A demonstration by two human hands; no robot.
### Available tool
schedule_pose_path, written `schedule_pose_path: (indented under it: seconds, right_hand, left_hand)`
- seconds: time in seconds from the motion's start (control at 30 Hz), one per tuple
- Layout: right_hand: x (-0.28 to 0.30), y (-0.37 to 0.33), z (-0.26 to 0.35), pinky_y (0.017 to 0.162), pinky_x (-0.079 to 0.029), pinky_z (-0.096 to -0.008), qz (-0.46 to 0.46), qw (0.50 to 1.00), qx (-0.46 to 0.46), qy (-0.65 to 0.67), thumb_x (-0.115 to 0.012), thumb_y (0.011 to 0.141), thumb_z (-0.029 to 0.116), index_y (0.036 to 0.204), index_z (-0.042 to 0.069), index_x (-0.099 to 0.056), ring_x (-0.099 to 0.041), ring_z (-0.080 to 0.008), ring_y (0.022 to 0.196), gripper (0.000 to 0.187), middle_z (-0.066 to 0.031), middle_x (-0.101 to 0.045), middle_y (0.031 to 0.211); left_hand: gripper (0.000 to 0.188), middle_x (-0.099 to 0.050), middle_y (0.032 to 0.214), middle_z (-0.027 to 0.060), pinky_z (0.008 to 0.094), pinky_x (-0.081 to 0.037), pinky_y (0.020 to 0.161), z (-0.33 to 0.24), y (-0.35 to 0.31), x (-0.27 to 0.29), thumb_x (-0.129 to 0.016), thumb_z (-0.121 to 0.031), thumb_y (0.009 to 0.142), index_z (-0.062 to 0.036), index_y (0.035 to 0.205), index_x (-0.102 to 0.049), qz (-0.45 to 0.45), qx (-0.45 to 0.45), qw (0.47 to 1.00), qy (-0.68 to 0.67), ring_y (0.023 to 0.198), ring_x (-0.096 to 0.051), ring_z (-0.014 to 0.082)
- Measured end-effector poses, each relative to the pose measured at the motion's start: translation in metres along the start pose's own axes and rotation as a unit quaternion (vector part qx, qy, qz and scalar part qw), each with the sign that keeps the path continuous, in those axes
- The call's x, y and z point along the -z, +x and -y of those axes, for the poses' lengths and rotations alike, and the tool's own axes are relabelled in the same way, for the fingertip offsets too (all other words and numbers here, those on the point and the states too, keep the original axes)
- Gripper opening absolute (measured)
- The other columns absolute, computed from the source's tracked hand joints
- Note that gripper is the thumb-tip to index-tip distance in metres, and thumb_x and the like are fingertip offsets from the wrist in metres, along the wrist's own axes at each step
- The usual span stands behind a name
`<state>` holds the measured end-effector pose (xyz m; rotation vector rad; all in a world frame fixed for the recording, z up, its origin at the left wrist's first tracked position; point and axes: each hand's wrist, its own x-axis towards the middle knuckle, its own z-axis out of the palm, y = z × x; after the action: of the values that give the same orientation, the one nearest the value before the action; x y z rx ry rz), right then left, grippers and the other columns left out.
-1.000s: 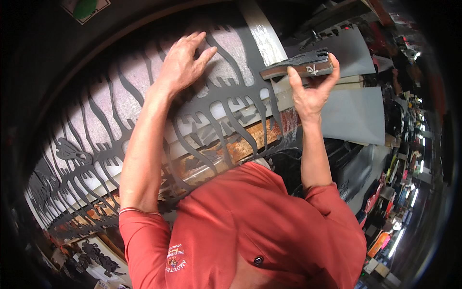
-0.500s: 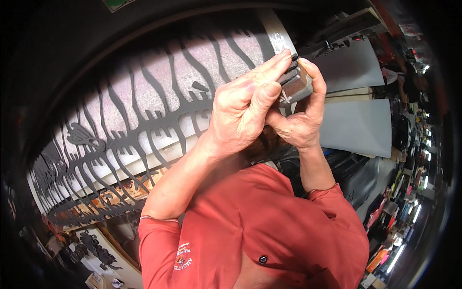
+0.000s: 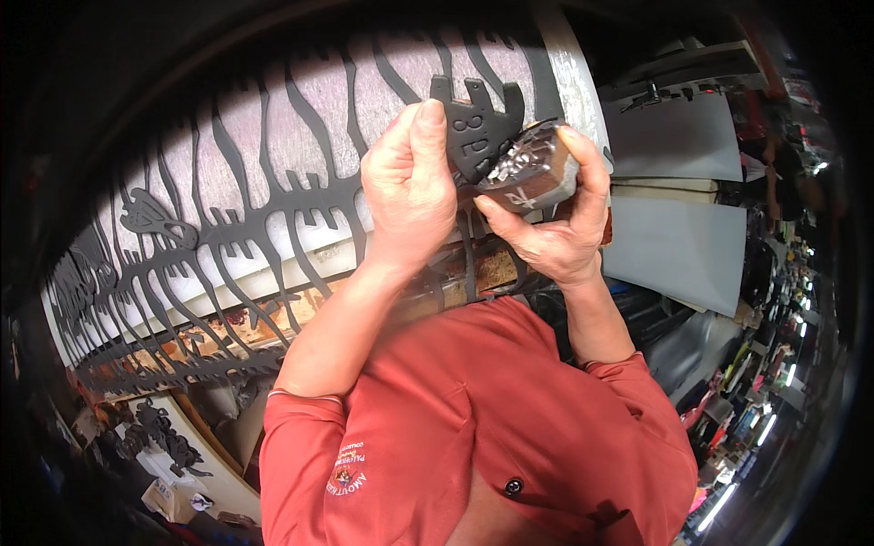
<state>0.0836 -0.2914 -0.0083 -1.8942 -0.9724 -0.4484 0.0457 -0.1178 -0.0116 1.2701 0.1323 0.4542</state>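
My left hand [image 3: 410, 173] pinches a flat dark grey cut piece [image 3: 475, 123] with several prongs at its top and raised or cut marks on its face. Its lower right edge meets a block-like die [image 3: 535, 177], and I cannot tell whether they still touch. My right hand [image 3: 564, 232] is closed round this block, thumb below and fingers at its far right. The block has dark and brownish sides, a white mark, and small shiny bits on its upper face. Behind both hands lies a dark grey sheet [image 3: 300, 205] with long curved openings.
Under the sheet is a pale, worn board [image 3: 214, 284], its edge running toward the lower left. A loose dark cut piece [image 3: 157, 221] lies on the sheet. Pale grey sheets [image 3: 678, 250] are stacked at the right. More dark pieces [image 3: 168, 437] lie at the lower left.
My left hand has moved left from the block, and the pronged piece now shows in its fingers. The block's upper face, covered before, shows now. The whole view has shifted slightly.
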Motion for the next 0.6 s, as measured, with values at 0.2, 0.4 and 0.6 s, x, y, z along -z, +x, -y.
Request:
schedule_pose_path:
  seconds: [0.2, 0.4, 0.6]
  right_hand:
    - [0.008, -0.012, -0.002, 0.099, -0.06, -0.0364, 0.03, 0.996, -0.064, 0.053, -0.095, 0.078, 0.001, 0.159, 0.004, -0.032, -0.066, -0.0241, 0.119, 0.103, -0.0188, -0.057, 0.142]
    - [0.003, -0.021, -0.008, 0.098, -0.058, -0.0431, 0.003, 0.997, -0.034, 0.073, -0.101, 0.067, 0.007, 0.152, 0.006, -0.043, -0.064, -0.0353, 0.122, 0.103, -0.0196, -0.059, 0.137]
    - [0.007, -0.023, -0.011, 0.096, -0.06, -0.042, 0.009, 0.998, -0.007, 0.059, -0.1, 0.069, 0.006, 0.153, 0.006, -0.039, -0.065, -0.0335, 0.121, 0.104, -0.0199, -0.059, 0.137]
  left_hand:
    - [0.022, -0.077, 0.102, 0.0157, 0.031, -0.058, 0.083, -0.018, -0.008, 0.011, -0.065, -0.006, 0.106, 0.0023, 0.126, -0.071, 0.145, 0.013, 0.977, 0.157, 0.09, -0.074, 0.0176]
    - [0.022, -0.072, 0.092, 0.0021, 0.0257, -0.053, 0.075, 0.009, -0.011, 0.019, -0.056, -0.013, 0.113, 0.0023, 0.119, -0.07, 0.071, 0.086, 0.994, 0.01, 0.082, -0.06, 0.0064]
    - [0.025, -0.068, 0.084, 0.003, 0.0263, -0.059, 0.076, 0.015, -0.013, 0.02, -0.055, -0.021, 0.115, -0.0012, 0.105, -0.065, -0.013, 0.189, 0.977, -0.094, 0.077, -0.064, 0.0072]
